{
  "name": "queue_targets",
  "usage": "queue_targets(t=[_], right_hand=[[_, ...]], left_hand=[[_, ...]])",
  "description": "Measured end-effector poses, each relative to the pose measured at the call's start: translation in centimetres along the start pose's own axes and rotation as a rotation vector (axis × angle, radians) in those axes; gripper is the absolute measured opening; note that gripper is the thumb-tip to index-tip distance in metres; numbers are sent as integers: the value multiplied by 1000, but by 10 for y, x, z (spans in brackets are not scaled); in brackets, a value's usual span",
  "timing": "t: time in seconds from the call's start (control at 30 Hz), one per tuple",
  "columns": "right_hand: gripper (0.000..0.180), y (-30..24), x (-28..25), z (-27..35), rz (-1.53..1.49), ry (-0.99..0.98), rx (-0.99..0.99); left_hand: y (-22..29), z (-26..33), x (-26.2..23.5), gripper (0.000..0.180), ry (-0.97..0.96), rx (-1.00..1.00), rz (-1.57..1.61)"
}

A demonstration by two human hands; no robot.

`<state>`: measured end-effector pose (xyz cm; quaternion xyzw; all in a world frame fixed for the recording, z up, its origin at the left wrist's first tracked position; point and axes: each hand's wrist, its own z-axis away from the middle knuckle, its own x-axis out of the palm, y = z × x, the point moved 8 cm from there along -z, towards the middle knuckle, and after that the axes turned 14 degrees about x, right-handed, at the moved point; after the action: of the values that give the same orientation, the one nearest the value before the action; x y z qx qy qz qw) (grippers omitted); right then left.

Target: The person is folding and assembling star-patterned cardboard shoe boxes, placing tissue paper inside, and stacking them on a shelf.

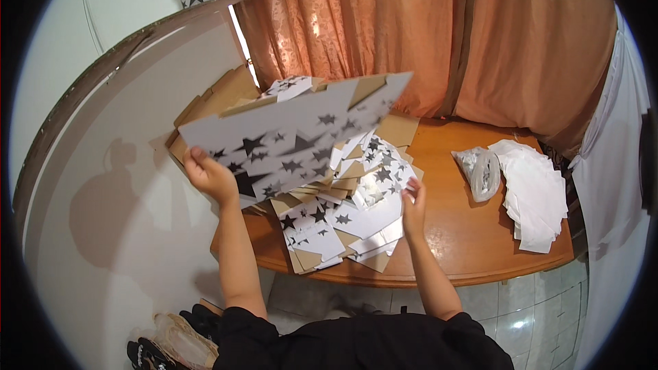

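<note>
The left hand [209, 177] pinches the lifted star-printed sheet [295, 133] by one corner; the right hand [413, 199] rests open on the pile [343, 223]. The sheet may bend or slip.

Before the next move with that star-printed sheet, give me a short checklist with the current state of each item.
1. Left hand grips the raised star-printed sheet at its lower left corner: ok.
2. Right hand supports the sheet: not ok; it rests low on the pile, apart from the sheet.
3. Sheet lifted off the pile: cannot tell; its lower edge overlaps the pile in this view.
4. Pile sits fully on the table: not ok; some pieces overhang the front edge.
5. Plastic bag and white stack are out of the way: ok, both lie to the right.
</note>
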<state>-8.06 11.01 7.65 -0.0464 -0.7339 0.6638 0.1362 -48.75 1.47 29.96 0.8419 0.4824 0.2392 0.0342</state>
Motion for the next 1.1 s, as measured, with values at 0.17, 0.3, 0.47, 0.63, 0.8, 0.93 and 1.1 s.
queue_targets(t=[0.17, 0.3, 0.47, 0.63, 0.8, 0.93, 1.1], right_hand=[[62, -23, -44, -1, -135, 49, 222], [72, 14, -62, 20, -275, -30, 406], [62, 34, -93, 60, -446, -42, 368], [52, 126, -127, 85, -325, -38, 302], [52, 111, -169, 114, -340, -79, 388], [51, 80, -189, 116, -405, -136, 437], [50, 54, -209, 65, -732, -386, 387]], left_hand=[[30, 66, -56, 32, -58, -233, -30], [50, 124, -95, 32, -100, -391, -106], [65, 168, -107, 36, -99, -685, 221], [98, 207, -85, 31, -223, -742, 540], [126, 221, -69, 24, -299, -737, 717], [158, 228, -28, 23, -328, -691, 777], [188, 244, 27, 31, -416, -640, 889]])
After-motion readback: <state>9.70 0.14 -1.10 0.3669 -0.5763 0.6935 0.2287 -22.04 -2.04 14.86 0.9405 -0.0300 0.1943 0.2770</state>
